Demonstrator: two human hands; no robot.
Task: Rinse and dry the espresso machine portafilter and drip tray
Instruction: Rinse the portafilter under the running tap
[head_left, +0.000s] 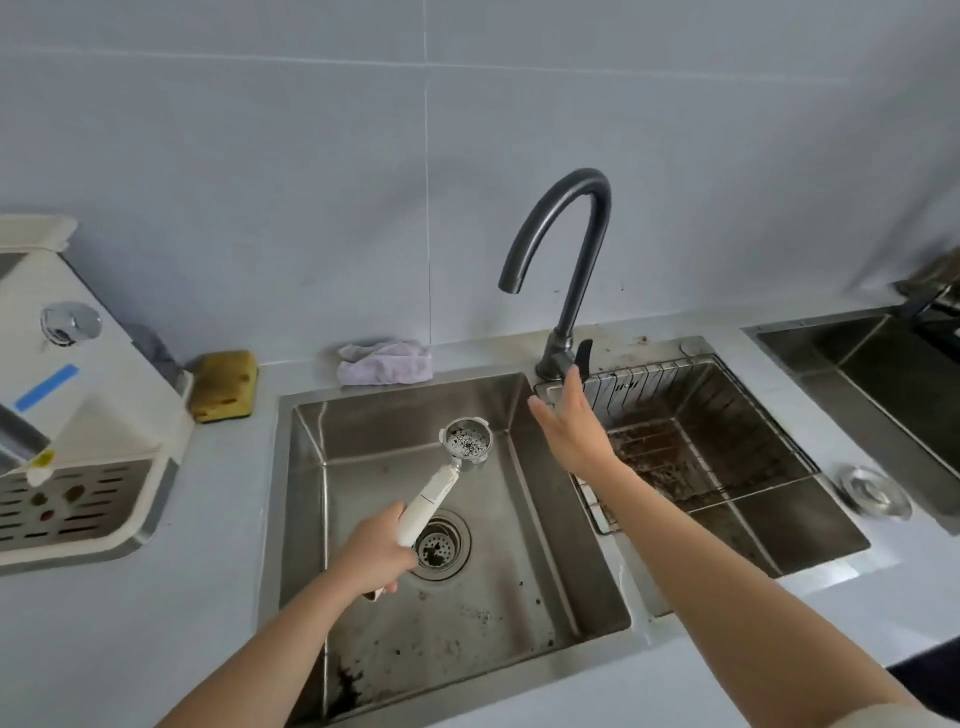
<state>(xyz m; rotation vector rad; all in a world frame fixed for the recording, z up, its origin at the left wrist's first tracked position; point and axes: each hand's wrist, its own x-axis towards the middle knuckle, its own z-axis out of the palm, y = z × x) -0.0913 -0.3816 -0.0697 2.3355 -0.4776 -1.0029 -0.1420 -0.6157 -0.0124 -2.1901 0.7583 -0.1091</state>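
Note:
My left hand (375, 552) grips the white handle of the portafilter (464, 443) and holds it over the left sink basin (540, 571). Its metal basket faces up and is speckled with coffee grounds. My right hand (569, 426) is open with fingers spread, just below the dark lever of the grey faucet (569, 249), whose spout curves over the basin. No water is running. The espresso machine's cream drip tray (72, 512), with a slotted metal grate, sits at the machine's base on the left counter.
A yellow sponge (224, 384) and a lilac cloth (385, 362) lie at the back of the counter. The right basin holds a stained wire rack (691, 431). A metal sink plug (875, 491) rests to its right. Coffee grounds dot the left basin near the drain (440, 545).

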